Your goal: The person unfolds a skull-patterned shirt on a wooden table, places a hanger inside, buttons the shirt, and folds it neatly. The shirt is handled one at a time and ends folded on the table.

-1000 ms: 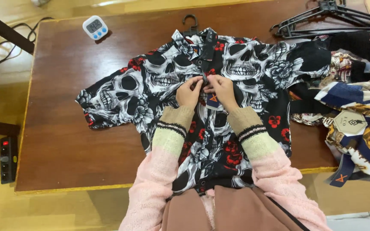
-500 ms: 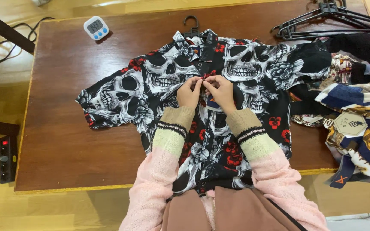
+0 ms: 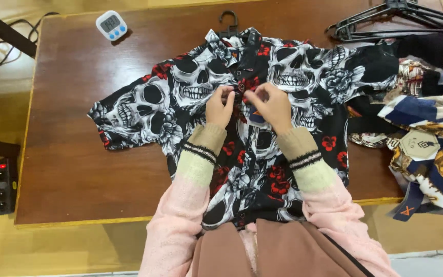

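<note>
A black short-sleeved shirt (image 3: 180,92) printed with grey skulls and red flowers lies flat on the brown table (image 3: 78,169), on a black hanger whose hook (image 3: 228,20) shows above the collar. My left hand (image 3: 218,106) and my right hand (image 3: 269,105) meet at the shirt's button strip in the upper chest. Both pinch the fabric edges there, fingertips almost touching. A small dark tag peeks out under my right hand.
A white digital timer (image 3: 111,24) sits at the table's far left. Several black hangers (image 3: 401,20) lie at the far right, above a pile of patterned clothes (image 3: 426,128) with a hexagonal tag. A power strip (image 3: 5,184) lies on the floor at left.
My hands have shifted slightly up the button strip, and the fingers have spread a little apart. The view has dipped a bit.
</note>
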